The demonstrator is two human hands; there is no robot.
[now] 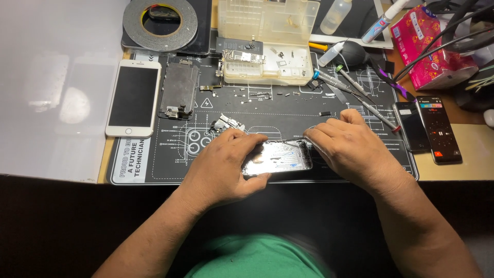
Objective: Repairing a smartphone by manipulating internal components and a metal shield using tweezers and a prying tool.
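Currently, head view only. Landmark for all positions: black repair mat (154, 164).

Opened phone housing (278, 157): lying flat at near edge of mat, centre, shiny interior facing up. Left hand (221, 164): fingers curled over left end of housing, thumb under near edge, clamping it in place. Right hand (350, 146): fingertips pressed together at right end of housing; whether something thin is pinched there, cannot tell.

Already removed, judging from layout:
- Dark screen assembly (179, 90), lying at upper left of mat, inner side up.
- Logic board (243, 56), resting on parts box (267, 41) at far edge of mat.
- Small bracket part (228, 123), on mat just beyond left hand.
- Loose screws (267, 95), scattered across mat centre, beyond housing.

Apparent stage: teardown well advanced, housing largely stripped. Remaining parts inside housing hidden by glare and hands. Reassembly not begun, as far as visible.

Surroundings:
- Intact white phone (133, 98), off left edge of mat.
- Tape roll (160, 23), beyond far left corner of mat.
- Screwdrivers (355, 92), at right part of mat, tips toward housing, untouched.
- Two dark handsets (427, 126), just off right edge of mat.
- Pink tissue pack (432, 46), beyond far right corner.
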